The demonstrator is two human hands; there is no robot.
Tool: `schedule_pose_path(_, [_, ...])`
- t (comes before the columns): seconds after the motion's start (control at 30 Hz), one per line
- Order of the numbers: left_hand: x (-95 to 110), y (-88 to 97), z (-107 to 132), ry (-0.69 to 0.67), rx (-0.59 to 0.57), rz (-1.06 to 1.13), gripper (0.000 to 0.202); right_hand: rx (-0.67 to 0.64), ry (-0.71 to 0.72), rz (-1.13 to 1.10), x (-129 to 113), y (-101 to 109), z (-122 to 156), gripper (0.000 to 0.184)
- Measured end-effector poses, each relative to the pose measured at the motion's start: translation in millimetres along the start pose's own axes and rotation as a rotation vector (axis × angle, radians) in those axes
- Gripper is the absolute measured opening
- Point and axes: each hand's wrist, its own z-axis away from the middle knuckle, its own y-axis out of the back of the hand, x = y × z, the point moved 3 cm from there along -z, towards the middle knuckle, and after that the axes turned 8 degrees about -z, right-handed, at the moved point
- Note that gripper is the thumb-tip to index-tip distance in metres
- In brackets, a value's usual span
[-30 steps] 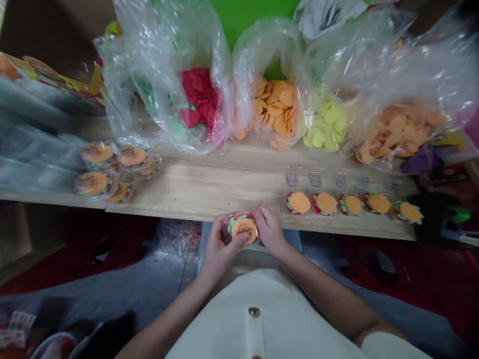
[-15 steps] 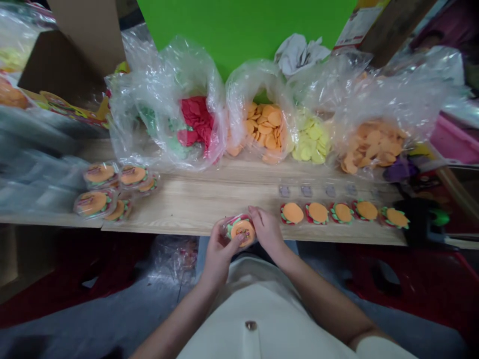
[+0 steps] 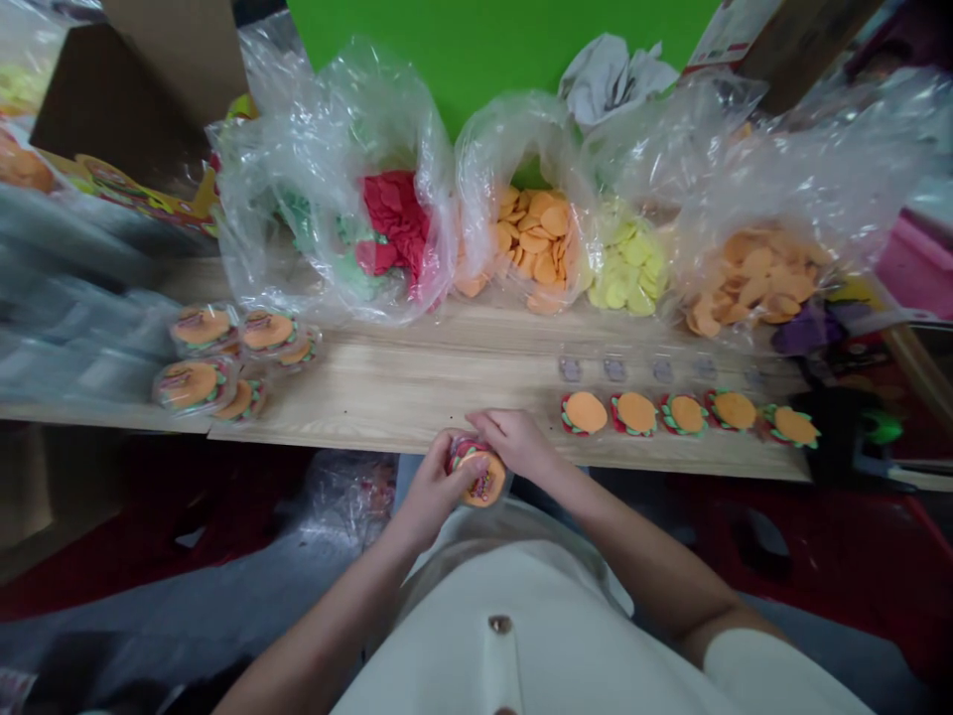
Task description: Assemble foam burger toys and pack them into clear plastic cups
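Note:
Both my hands hold one small round burger-shaped toy in a clear plastic shell (image 3: 480, 479) at the near edge of the wooden table (image 3: 417, 382). My left hand (image 3: 432, 492) wraps its fingers round the left side with the thumb on the orange face. My right hand (image 3: 513, 442) pinches the top right edge. A row of several open burger stacks (image 3: 685, 413) lies just to the right on the table, with small clear shells (image 3: 617, 369) behind them. A cluster of packed burgers (image 3: 223, 357) lies at the table's left.
Clear plastic bags stand along the back: red and green felt (image 3: 387, 228), orange discs (image 3: 532, 243), yellow discs (image 3: 625, 273), more orange discs (image 3: 759, 278). A green board (image 3: 483, 50) rises behind. Cardboard box (image 3: 134, 89) at back left; red floor below.
The packed burger has tilted in my hands, its face now turned more to the right, and my right hand has shifted up over its top edge. The camera moved slightly.

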Motion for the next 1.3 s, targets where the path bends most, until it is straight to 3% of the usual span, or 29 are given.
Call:
schedule_pose_path(0.13, [-6.8, -5.4, -2.5, -0.054, 0.208, 0.010, 0.029, 0.298, -0.040, -0.067, 6.2, -1.2, 7.9, 0.044])
schedule_pose_path(0.27, [-1.1, -6.8, -3.2, -0.097, 0.232, -0.038, 0.036, 0.348, -0.051, -0.139, 11.7, -2.8, 14.2, 0.042])
schedule_pose_path(0.47, [1.7, -9.8, -5.8, 0.041, 0.101, 0.209, 0.038, 0.315, -0.096, -0.210, 16.4, -1.0, 1.2, 0.042])
schedule_pose_path(0.53, [0.5, -11.3, -10.5, 0.019, 0.161, 0.226, 0.037, 0.361, -0.111, -0.239, 17.9, -1.4, -2.8, 0.041])
schedule_pose_path(0.63, [-0.4, -14.9, -19.2, -0.112, 0.324, 0.217, 0.034, 0.499, -0.133, -0.250, 20.4, -3.3, -0.8, 0.042])
schedule_pose_path(0.73, [0.9, -20.4, -24.4, -0.237, 0.458, 0.147, 0.032, 0.555, -0.179, -0.294, 23.3, -8.4, 6.6, 0.043])
schedule_pose_path(0.87, [3.6, -28.6, -25.0, -0.287, 0.511, 0.077, 0.031, 0.630, -0.174, -0.364, 24.5, -10.3, 12.0, 0.042])
schedule_pose_path(1.0, [6.2, -28.3, -23.0, -0.269, 0.469, 0.123, 0.031, 0.639, -0.136, -0.339, 24.5, -7.8, 15.6, 0.043])
schedule_pose_path(1.07, [7.8, -21.7, -22.3, -0.222, 0.409, 0.159, 0.032, 0.537, -0.160, -0.310, 25.6, -5.2, 19.2, 0.042])
schedule_pose_path(1.23, [11.8, 3.2, -20.0, -0.042, 0.059, 0.014, 0.039, 0.312, -0.059, -0.148, 15.1, 17.2, 23.2, 0.034])
schedule_pose_path(1.3, [12.1, 11.4, -17.7, 0.006, -0.067, -0.113, 0.040, 0.124, -0.006, -0.146, 8.5, 18.8, 21.3, 0.032])
